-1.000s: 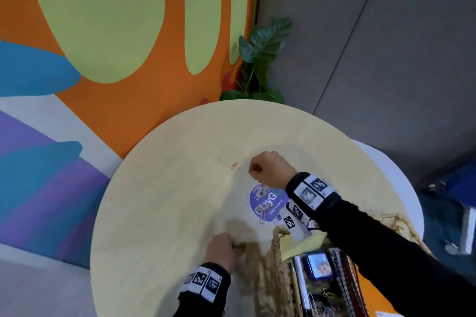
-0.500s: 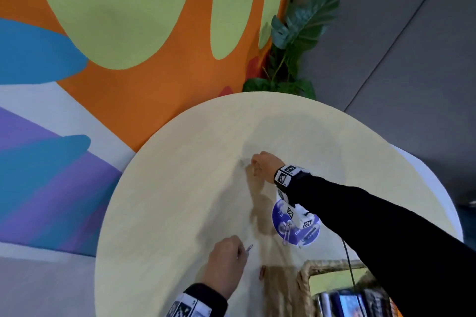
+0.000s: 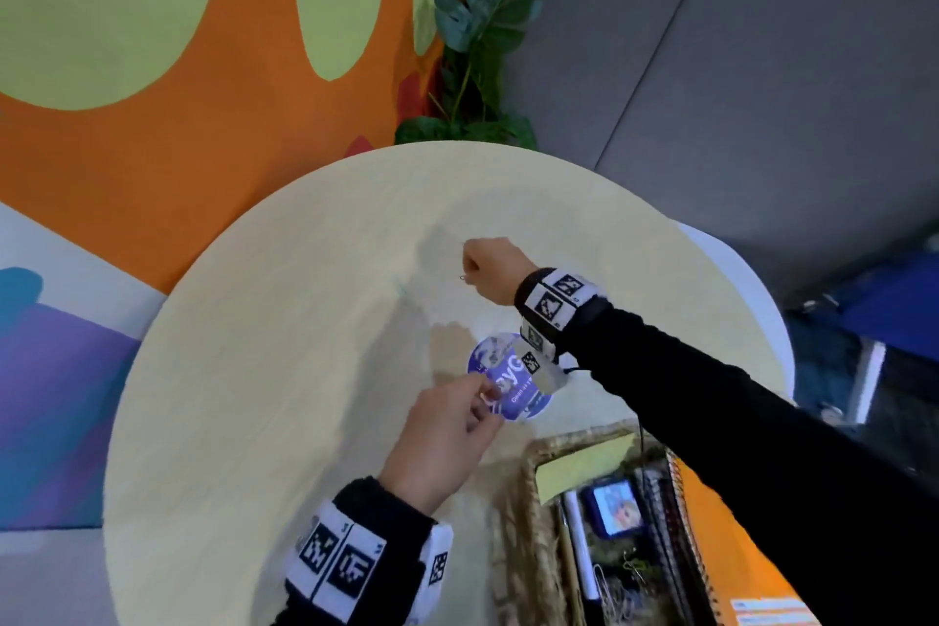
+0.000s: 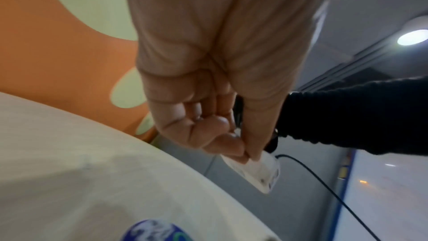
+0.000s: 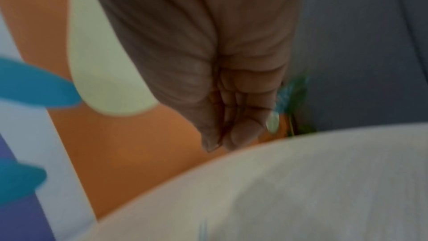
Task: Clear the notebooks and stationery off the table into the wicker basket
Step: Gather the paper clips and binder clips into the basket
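Bright orange wall with pale green blobs behind everything, a leafy green plant tucked in the corner, and a round pale wooden tabletop filling most of the head view.

Right hand is out over the far middle of the tabletop, curled into a fist, with a small silver paper clip poking out by the fingertips. It looks pinched there, though it's tiny and the right wrist view is too blurry to confirm much beyond the fingers being bunched together above the surface.

Left hand is nearer the body, raised above the tabletop, fingers curled in with thumb and forefinger pressed together. From the left wrist view the fingertips pinch tight, but whether anything small sits between them, can't tell.

A round purple sticker with white lettering lies flat on the tabletop just past the left hand's fingertips, partly hidden by the white tagged strap hanging off the right wrist.

Wicker basket sits at the near right edge of the tabletop, and it's holding a yellow sticky pad, a small blue picture card, an orange spiral notebook and some loose clips down at the bottom.
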